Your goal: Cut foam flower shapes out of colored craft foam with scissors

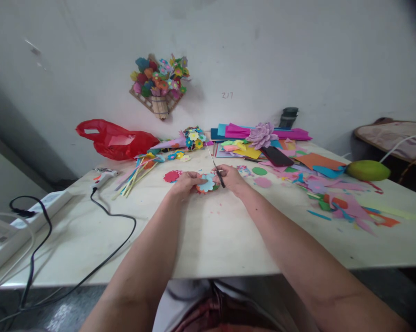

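Note:
Between finger and thumb, my left hand [190, 180] pinches a light-blue scalloped paper flower [207, 182], with an orange-red layer showing under its lower edge. My right hand [229, 178] is closed around the dark handles of a pair of scissors [213, 162], whose blades point up and away from me. Both hands are close together above the table, and the scissors cross the right side of the flower. Left of my left hand lies a red scalloped paper piece [172, 176]. A green paper disc [259, 171] and a pink disc [263, 182] lie to the right of my right hand.
Paper scraps [349, 207] cover the table's right side, near a green mango-like object [368, 170]. A dark phone [277, 156] rests on coloured sheets. A glue gun [104, 179] with a black cable and a power strip [38, 216] are left. A red bag [114, 140] stands behind.

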### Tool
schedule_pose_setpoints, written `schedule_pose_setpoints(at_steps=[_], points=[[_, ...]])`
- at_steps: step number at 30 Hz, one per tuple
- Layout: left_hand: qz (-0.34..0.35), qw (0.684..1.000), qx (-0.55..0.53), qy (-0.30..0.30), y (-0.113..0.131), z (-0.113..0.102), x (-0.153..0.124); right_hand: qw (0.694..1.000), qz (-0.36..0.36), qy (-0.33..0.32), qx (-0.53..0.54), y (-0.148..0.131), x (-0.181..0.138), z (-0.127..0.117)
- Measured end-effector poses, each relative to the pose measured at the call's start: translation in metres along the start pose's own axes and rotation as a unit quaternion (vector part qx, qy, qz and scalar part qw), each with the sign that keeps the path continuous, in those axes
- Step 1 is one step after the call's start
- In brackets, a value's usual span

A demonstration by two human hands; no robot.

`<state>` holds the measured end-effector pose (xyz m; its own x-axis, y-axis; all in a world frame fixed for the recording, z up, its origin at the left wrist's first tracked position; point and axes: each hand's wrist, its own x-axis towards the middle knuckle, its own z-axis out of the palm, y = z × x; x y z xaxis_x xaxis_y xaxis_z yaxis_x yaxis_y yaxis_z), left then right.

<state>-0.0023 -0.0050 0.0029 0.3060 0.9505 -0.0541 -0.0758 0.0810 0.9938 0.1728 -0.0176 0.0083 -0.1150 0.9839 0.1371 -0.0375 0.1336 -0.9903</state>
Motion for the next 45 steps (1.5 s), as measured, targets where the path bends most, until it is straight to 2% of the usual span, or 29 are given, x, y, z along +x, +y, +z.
schedule_pose_setpoints(at_steps=[5, 9, 14, 18, 24, 29, 35, 41, 45], points=[[0.014, 1.0, 0.011, -0.002, -0.004, -0.003, 0.003, 0.999, -0.03, 0.011, -0.021, 0.006, 0.004, 0.002], [0.021, 0.999, 0.029, -0.005, -0.005, -0.006, 0.004, 0.996, -0.053, 0.047, -0.047, 0.012, 0.01, 0.0], [0.01, 1.0, 0.025, -0.002, -0.001, -0.004, 0.001, 0.996, -0.013, 0.088, -0.015, 0.011, 0.012, -0.006], [0.0, 1.0, 0.007, -0.029, -0.002, -0.001, 0.0, 0.998, 0.01, 0.052, 0.019, 0.005, 0.007, -0.006], [0.002, 0.998, 0.028, -0.055, -0.007, -0.002, 0.003, 0.999, 0.002, -0.006, 0.036, 0.002, 0.002, -0.001], [0.0, 0.996, 0.044, -0.076, -0.009, -0.002, 0.003, 1.0, -0.011, -0.02, 0.012, 0.004, 0.002, 0.003], [0.003, 0.998, 0.038, -0.05, -0.009, -0.001, 0.004, 1.0, -0.015, 0.001, -0.006, 0.002, 0.002, 0.003], [0.03, 1.0, -0.001, 0.002, -0.007, 0.0, 0.004, 0.999, -0.012, 0.039, -0.003, 0.003, 0.004, 0.003], [0.039, 0.999, -0.035, -0.004, -0.006, 0.001, 0.004, 0.999, 0.006, 0.046, 0.01, 0.002, 0.003, 0.006]])
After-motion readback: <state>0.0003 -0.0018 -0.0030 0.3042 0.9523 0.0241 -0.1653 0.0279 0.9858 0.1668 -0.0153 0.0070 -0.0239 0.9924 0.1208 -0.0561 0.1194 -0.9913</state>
